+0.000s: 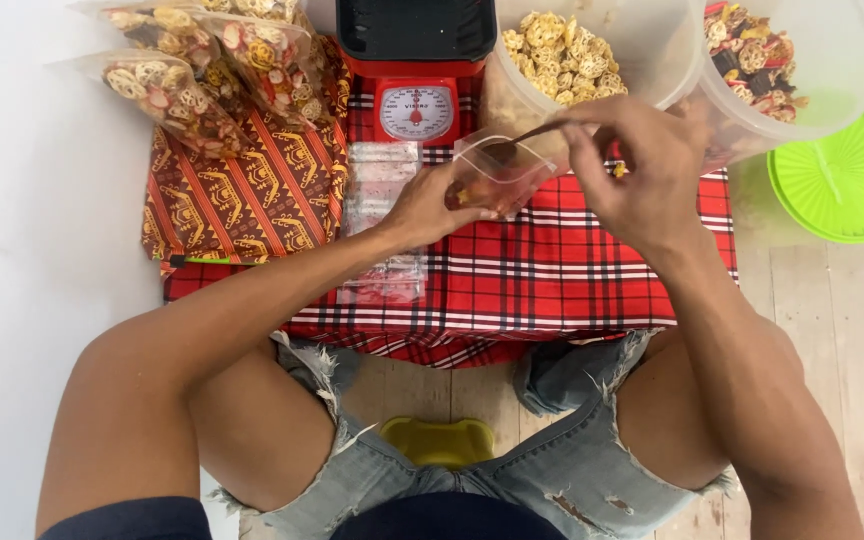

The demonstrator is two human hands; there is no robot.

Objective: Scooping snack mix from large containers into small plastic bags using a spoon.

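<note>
Nearest to me are my knees in torn denim shorts [572, 470], with a yellow-green stool [439, 440] showing between them on the pale plank floor [852, 330]. Just past my knees stands the low desk [552, 280], covered in a red plaid cloth. My left hand [432, 205] is closed around a small clear plastic bag [500, 168], holding it up over the middle of the desk with its mouth open; a few bits of snack lie in its bottom. My right hand [642, 170] is pinched on the handle of a spoon [532, 132], whose bowl dips into the bag's opening. Beside my left hand a stack of empty clear bags [382, 200] lies flat on the cloth, and left of that a brown patterned cloth [252, 190] is spread. Further back, filled bags of coloured ring snacks [202, 70] are piled on that cloth. A red kitchen scale [415, 100] with a black tray sits at the far edge, then a tub of pale ring snacks [562, 55] and a tub of mixed snacks [762, 50]. A green lid [842, 180] rests on the floor at far right.
</note>
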